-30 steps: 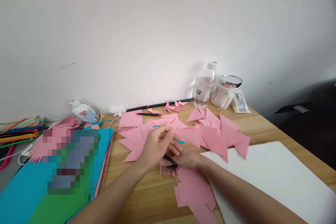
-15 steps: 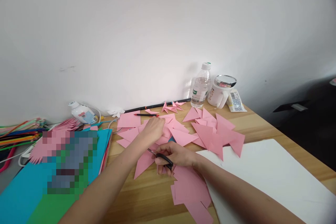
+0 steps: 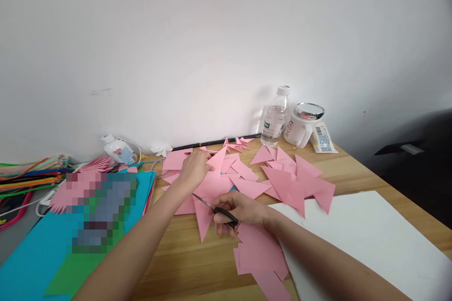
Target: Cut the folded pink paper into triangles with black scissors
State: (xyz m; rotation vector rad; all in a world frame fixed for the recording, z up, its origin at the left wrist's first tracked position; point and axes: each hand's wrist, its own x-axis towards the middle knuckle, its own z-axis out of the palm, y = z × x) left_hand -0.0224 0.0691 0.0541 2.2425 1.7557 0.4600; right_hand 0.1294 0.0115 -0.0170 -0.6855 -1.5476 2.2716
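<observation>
My left hand [image 3: 195,169] is over the scattered pink papers, thumb and fingers closed on a pink paper piece [image 3: 218,162] whose pointed corner stands up. My right hand [image 3: 242,209] holds scissors [image 3: 226,215] by their black handles, the blades pointing left just below my left wrist. Under and around both hands lie loose pink triangles [image 3: 249,187]. A stack of pink paper strips [image 3: 261,254] sits below my right wrist.
A white board [image 3: 367,240] lies at right. Behind stand a water bottle [image 3: 275,122] and a white mug [image 3: 298,129], with folded pink pieces [image 3: 233,146] by the wall. Blue sheets [image 3: 31,249], a white bottle [image 3: 118,149] and coloured pipe cleaners [image 3: 31,176] are at left.
My left hand has moved left and now holds up a pink paper piece. The scissors stay in my right hand. The whole view has shifted slightly.
</observation>
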